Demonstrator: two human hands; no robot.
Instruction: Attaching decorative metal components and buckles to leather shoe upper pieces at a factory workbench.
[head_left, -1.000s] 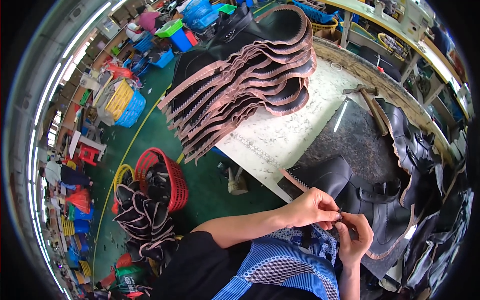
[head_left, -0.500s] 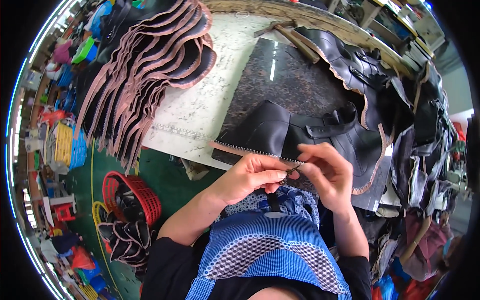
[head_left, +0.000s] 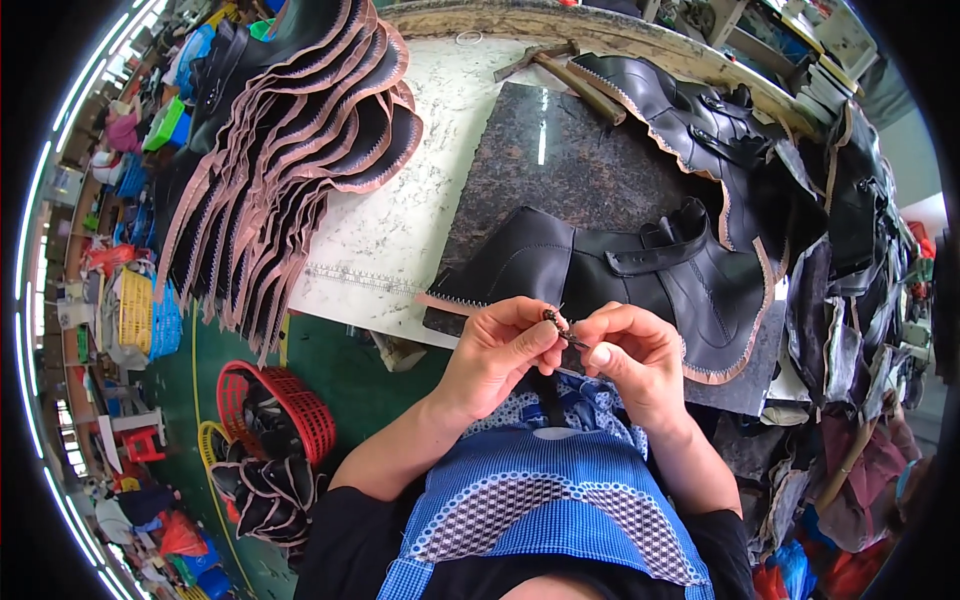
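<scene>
My left hand [head_left: 505, 355] pinches a small dark, knobbly piece [head_left: 551, 316], too small to name. Close beside it, my right hand [head_left: 635, 355] has thumb and fingertips pinched at the other end of the same piece. Both hands are above the apron, at the near edge of the worktable. Just beyond them lies a black leather shoe upper [head_left: 640, 285] with a strap and a pinkish, zigzag-stitched edge. My fingers partly cover its near edge.
Under the upper is a dark stone slab [head_left: 560, 150] on the white tabletop [head_left: 390, 220]. A hammer [head_left: 580, 90] and another black upper [head_left: 690, 120] lie at the back. Stacked uppers [head_left: 300, 140] overhang the left edge. A red basket [head_left: 320, 425] stands on the green floor.
My right hand has come down and closed in beside the left at the small dark piece. The left hand has turned slightly, holding the piece higher. The view has shifted a little.
</scene>
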